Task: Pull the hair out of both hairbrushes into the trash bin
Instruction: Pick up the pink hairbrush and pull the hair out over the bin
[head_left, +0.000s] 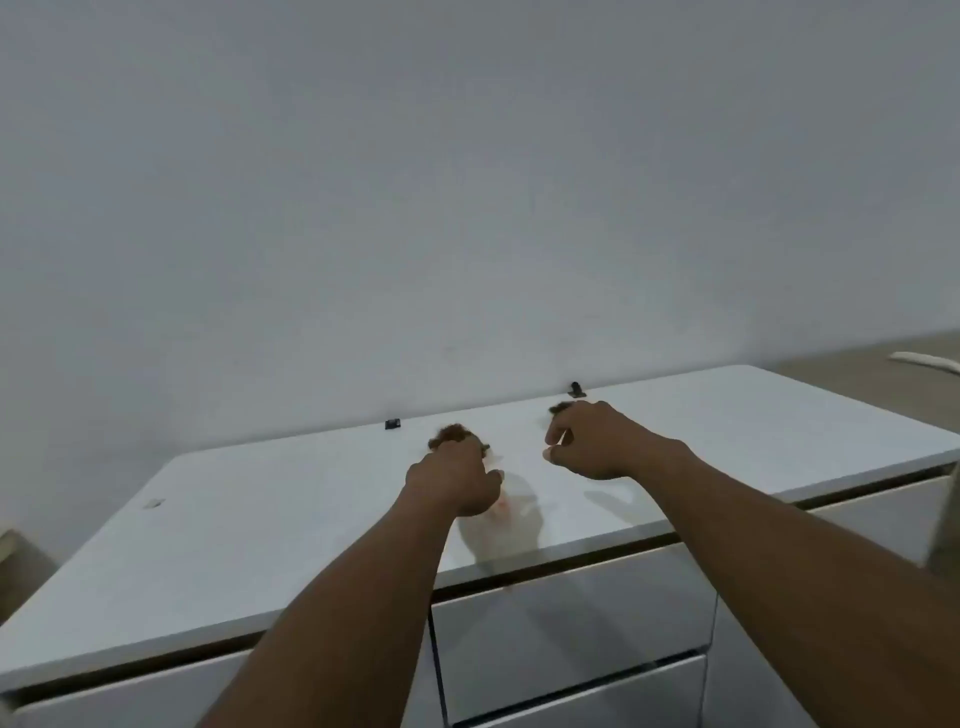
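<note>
My left hand (457, 480) is closed in a fist over the white dresser top (270, 519). A clump of brown hair (451, 434) sticks out beyond its knuckles. A pale, blurred oval shape (511, 519) lies under and just right of this hand; it may be a white hairbrush, but I cannot tell. My right hand (592, 441) hovers a short way to the right, its fingers pinched on a small tuft of brown hair (560, 409). No trash bin is in view.
Two small black clips (392, 424) (575, 389) sit at the back edge against the grey wall. Drawer fronts (566, 618) face me below the top. At the far right, floor shows with a white object (924, 361) on it.
</note>
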